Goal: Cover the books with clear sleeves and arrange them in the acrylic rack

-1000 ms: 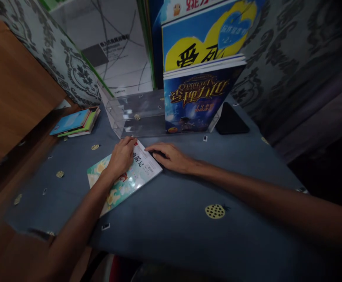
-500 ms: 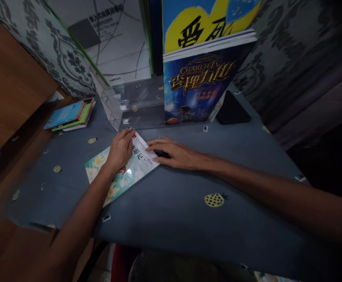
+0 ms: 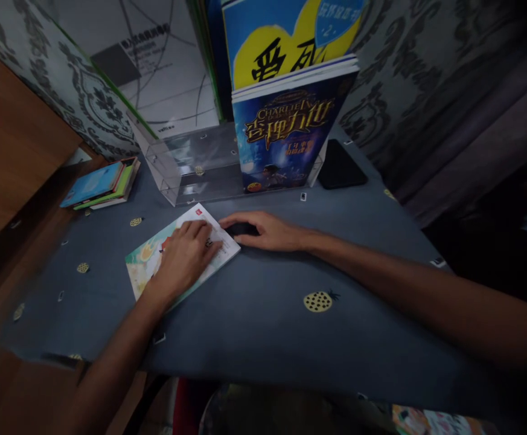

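Note:
A thin book [image 3: 145,254] with a green and white illustrated cover lies shut and slanted on the grey-blue tablecloth. Across its cover rests my left hand [image 3: 186,254], fingers extended over part of the printed title. My right hand [image 3: 267,231] is at the book's right end, thumb and fingers apart, the fingertips at the edge of the cover. A gap shows between that thumb and the index finger. Behind the book stands a clear plastic book rack [image 3: 213,190], with a dark blue book [image 3: 285,139] upright at its right side.
A yellow and blue book [image 3: 267,48] stands behind the dark blue one. A tall white folder [image 3: 168,78] leans at the rack's left. Small books [image 3: 93,184] are stacked at the left; a black flat object [image 3: 342,164] lies right of the rack. Another colourful cover [image 3: 435,421] shows below the table's front edge.
My left hand has slid from the book's top edge down onto the middle of the cover. The right hand stays by the book's right end. The whole view has shifted slightly.

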A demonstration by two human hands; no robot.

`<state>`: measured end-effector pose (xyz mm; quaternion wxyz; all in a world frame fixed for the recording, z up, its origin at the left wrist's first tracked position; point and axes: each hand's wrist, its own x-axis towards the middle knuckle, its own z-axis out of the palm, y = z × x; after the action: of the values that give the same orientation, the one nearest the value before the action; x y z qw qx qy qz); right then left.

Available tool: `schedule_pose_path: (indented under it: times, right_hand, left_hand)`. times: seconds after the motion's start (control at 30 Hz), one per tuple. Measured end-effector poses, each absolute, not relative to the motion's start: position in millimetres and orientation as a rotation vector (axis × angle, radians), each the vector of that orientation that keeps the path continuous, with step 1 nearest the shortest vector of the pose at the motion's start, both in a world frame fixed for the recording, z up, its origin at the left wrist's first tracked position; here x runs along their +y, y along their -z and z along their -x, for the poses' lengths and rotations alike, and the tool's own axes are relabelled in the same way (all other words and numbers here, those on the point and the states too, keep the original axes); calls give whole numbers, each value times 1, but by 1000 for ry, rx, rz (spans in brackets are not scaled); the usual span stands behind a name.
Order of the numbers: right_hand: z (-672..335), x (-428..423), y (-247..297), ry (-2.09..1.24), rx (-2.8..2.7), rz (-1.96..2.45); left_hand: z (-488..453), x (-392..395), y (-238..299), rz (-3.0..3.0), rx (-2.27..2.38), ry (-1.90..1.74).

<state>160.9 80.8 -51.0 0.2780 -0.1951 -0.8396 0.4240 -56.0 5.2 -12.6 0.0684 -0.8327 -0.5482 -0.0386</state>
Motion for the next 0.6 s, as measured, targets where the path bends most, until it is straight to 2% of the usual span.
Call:
schedule_pose_path:
  times: [0.2,0.6]
  right_hand:
    - [-162,81,52,-1242,-2142,510]
    - [-160,79,49,-1240,-2163,541]
  left_hand:
    - [37,-36,24,2455,-1605,96]
    - [35,-32,32,2389,-1540,172]
